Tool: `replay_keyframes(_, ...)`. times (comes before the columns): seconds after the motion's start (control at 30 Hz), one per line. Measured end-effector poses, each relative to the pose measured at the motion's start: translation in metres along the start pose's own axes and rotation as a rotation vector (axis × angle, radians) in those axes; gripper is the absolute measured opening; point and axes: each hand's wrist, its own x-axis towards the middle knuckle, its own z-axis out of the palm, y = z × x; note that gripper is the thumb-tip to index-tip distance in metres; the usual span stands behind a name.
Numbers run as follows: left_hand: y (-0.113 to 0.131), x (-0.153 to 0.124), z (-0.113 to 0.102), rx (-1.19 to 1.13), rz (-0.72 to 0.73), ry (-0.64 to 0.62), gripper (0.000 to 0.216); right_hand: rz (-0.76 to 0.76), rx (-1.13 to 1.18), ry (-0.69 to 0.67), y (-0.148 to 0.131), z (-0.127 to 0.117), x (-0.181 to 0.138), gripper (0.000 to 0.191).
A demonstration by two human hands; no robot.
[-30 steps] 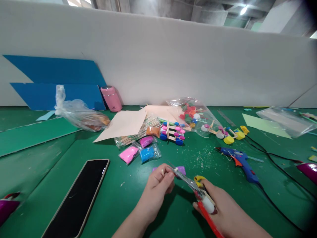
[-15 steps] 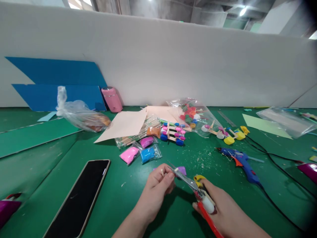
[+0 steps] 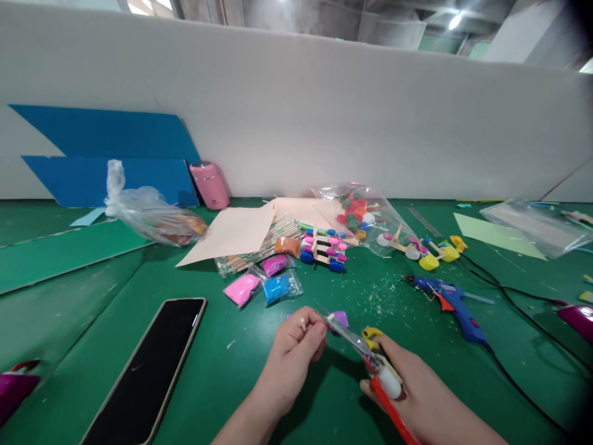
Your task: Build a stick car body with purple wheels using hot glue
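My left hand (image 3: pixel 296 352) is closed in a pinch on a thin pale stick (image 3: pixel 303 323), whose end pokes out between the fingers. My right hand (image 3: pixel 407 383) grips a pair of scissors (image 3: pixel 352 339) with red and yellow handles. Their metal blades point up and left, reaching the left fingertips and a small pale tip there. A white round piece (image 3: pixel 390 383) and a flat wooden strip also show against the right palm; how they are held is partly hidden. Behind the blades lies a purple packet (image 3: pixel 341 319).
Bagged clay (image 3: pixel 277 288), small wheeled clothespin models (image 3: pixel 323 250) and paper sheets (image 3: pixel 231 233) lie ahead. A phone (image 3: pixel 148 371) rests at left. To the right is a blue glue gun (image 3: pixel 449 303) with its cable. A white partition (image 3: pixel 296 117) stands behind.
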Motion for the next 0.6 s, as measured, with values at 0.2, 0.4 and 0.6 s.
replay_keyframes(0.2,0.0022,-0.0007,0.0038,-0.275,-0.076,-0.13,0.022,-0.019,0.016,-0.029,-0.0017,-0.0016,-0.0046,0.013)
replay_keyframes(0.4,-0.0021,-0.0004,0.0017,-0.039,0.023,0.006,0.023,0.033,-0.004,-0.011,-0.0034,-0.0013,-0.0029,0.014)
replay_keyframes(0.6,0.0044,0.0002,0.0013,-0.15,-0.005,-0.051,0.022,-0.007,0.097,-0.056,-0.0082,-0.0071,-0.007,0.026)
